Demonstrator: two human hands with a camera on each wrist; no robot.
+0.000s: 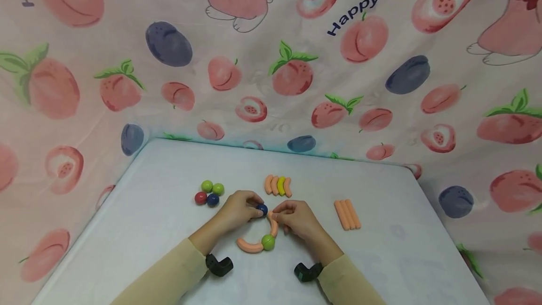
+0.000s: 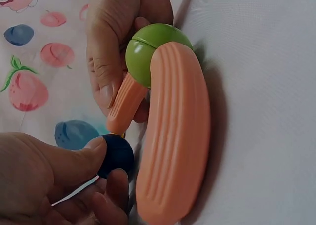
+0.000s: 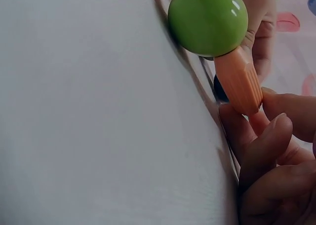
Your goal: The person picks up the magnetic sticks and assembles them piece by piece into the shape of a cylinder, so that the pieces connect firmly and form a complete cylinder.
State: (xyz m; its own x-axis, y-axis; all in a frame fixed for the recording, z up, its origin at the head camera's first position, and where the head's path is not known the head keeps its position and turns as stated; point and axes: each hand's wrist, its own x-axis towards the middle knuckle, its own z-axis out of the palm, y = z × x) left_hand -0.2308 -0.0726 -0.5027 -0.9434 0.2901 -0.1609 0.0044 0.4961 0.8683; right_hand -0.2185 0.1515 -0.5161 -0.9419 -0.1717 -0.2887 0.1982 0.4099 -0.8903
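Between thumb and fingers my left hand (image 1: pixel 239 210) pinches a dark blue ball (image 1: pixel 262 209). My right hand (image 1: pixel 298 218) grips the upper end of a curved, ribbed orange rod (image 1: pixel 274 228). That rod's lower end joins a green ball (image 1: pixel 268 242), and a second curved orange rod (image 1: pixel 250 246) runs left from the ball, forming an open arc on the table. In the left wrist view the blue ball (image 2: pixel 117 156) sits right at the tip of the held rod (image 2: pixel 126 104). The right wrist view shows fingertips around the rod (image 3: pixel 239 81) below the green ball (image 3: pixel 208 20).
Two green balls (image 1: pixel 207 186), a red ball (image 1: pixel 201 198) and another blue ball (image 1: pixel 213 200) cluster at left on the white table (image 1: pixel 169 168). Behind the hands lie several short curved rods, one of them yellow (image 1: pixel 281 186). Three straight orange rods (image 1: pixel 347 214) lie at right.
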